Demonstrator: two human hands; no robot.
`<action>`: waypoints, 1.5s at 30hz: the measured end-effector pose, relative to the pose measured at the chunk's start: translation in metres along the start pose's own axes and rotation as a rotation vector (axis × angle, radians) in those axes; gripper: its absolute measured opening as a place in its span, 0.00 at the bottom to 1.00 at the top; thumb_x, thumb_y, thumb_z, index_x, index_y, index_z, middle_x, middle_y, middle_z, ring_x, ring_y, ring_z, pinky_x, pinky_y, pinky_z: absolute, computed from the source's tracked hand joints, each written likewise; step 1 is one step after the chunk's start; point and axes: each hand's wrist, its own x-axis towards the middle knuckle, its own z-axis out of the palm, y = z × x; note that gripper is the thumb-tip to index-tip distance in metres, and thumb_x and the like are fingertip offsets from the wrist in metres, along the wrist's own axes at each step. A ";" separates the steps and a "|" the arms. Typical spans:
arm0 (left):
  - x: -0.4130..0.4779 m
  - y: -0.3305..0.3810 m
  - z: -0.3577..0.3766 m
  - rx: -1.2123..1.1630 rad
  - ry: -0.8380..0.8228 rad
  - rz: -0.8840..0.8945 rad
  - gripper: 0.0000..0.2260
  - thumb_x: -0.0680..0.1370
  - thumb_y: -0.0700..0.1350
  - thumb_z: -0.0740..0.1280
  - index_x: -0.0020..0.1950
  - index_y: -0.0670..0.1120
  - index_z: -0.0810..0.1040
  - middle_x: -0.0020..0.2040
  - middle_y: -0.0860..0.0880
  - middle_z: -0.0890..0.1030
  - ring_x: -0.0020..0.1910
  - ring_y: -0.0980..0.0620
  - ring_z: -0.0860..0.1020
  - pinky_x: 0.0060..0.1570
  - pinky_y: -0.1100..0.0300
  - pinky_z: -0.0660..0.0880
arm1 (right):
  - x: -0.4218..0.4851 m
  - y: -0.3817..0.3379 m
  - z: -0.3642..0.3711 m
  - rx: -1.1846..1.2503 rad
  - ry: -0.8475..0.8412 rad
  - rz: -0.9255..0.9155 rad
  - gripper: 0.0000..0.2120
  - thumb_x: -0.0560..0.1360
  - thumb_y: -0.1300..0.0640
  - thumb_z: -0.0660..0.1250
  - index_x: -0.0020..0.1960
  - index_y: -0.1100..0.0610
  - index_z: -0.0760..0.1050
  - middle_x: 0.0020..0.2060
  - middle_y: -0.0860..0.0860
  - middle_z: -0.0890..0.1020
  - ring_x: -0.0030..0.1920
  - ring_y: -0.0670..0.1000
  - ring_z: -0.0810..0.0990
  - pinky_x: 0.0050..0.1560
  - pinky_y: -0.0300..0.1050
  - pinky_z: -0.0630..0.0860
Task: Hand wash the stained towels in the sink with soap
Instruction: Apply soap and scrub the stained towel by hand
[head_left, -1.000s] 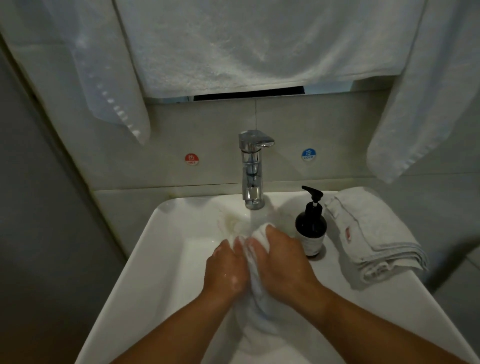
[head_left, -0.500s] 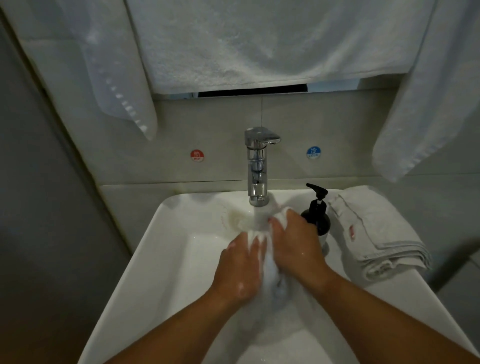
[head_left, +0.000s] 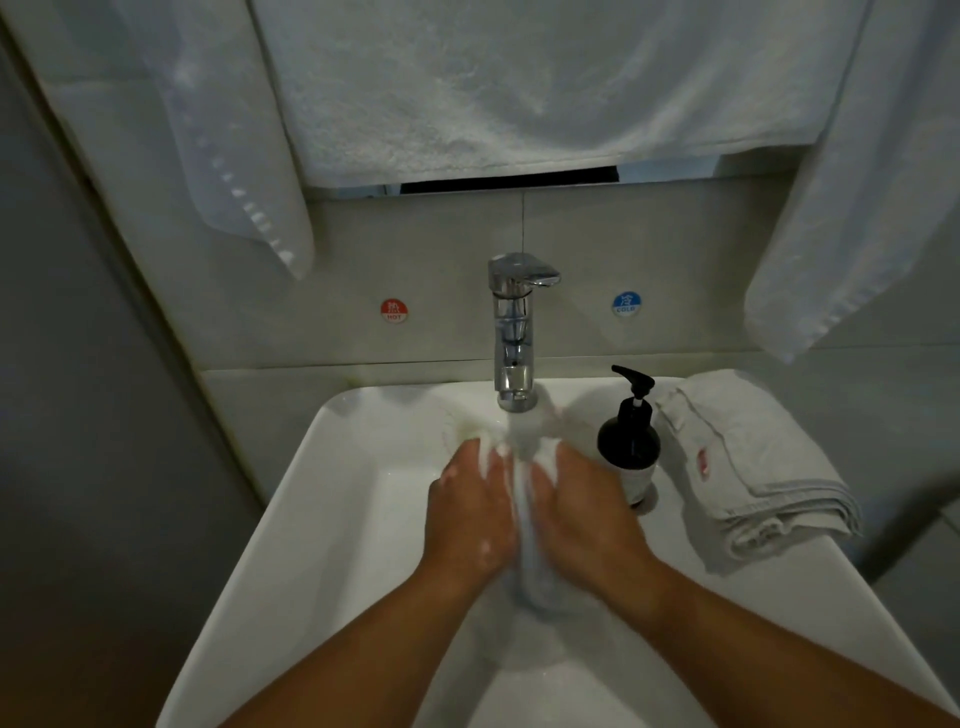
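Note:
A wet white towel (head_left: 535, 577) hangs bunched between my two hands over the white sink (head_left: 332, 519), its top under the running tap (head_left: 514, 332). My left hand (head_left: 467, 514) grips the towel from the left, its fingers curled into the cloth, with soap suds on the skin. My right hand (head_left: 582, 514) grips it from the right. The towel's lower part droops into the basin. A black soap pump bottle (head_left: 629, 441) stands on the sink rim just right of my right hand.
A folded grey-white towel (head_left: 753, 473) with a small red tag lies on the rim right of the bottle. White towels (head_left: 519, 88) hang above on the wall. Red hot and blue cold stickers flank the tap.
Both hands have moved up and back with the towel until its top sits under the tap's stream. The hands have rubbed the cloth between them.

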 end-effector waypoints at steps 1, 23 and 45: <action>0.003 -0.008 0.000 0.098 -0.056 -0.052 0.15 0.86 0.53 0.56 0.52 0.48 0.79 0.49 0.50 0.83 0.50 0.50 0.81 0.49 0.59 0.74 | -0.010 -0.007 0.004 0.040 -0.028 -0.064 0.12 0.84 0.44 0.57 0.52 0.52 0.73 0.47 0.50 0.81 0.49 0.52 0.80 0.47 0.43 0.72; -0.003 0.002 -0.006 0.051 0.076 0.007 0.15 0.85 0.53 0.57 0.49 0.46 0.78 0.46 0.48 0.82 0.45 0.49 0.80 0.43 0.66 0.71 | -0.006 0.005 0.011 0.002 -0.036 -0.092 0.19 0.84 0.41 0.53 0.54 0.52 0.77 0.48 0.49 0.82 0.50 0.52 0.81 0.51 0.42 0.74; 0.001 0.001 -0.003 0.143 -0.014 -0.042 0.15 0.86 0.53 0.55 0.52 0.47 0.77 0.50 0.47 0.82 0.50 0.47 0.80 0.45 0.63 0.68 | -0.004 0.004 0.005 0.020 -0.023 -0.114 0.14 0.84 0.44 0.55 0.52 0.50 0.75 0.43 0.45 0.79 0.44 0.46 0.78 0.43 0.37 0.69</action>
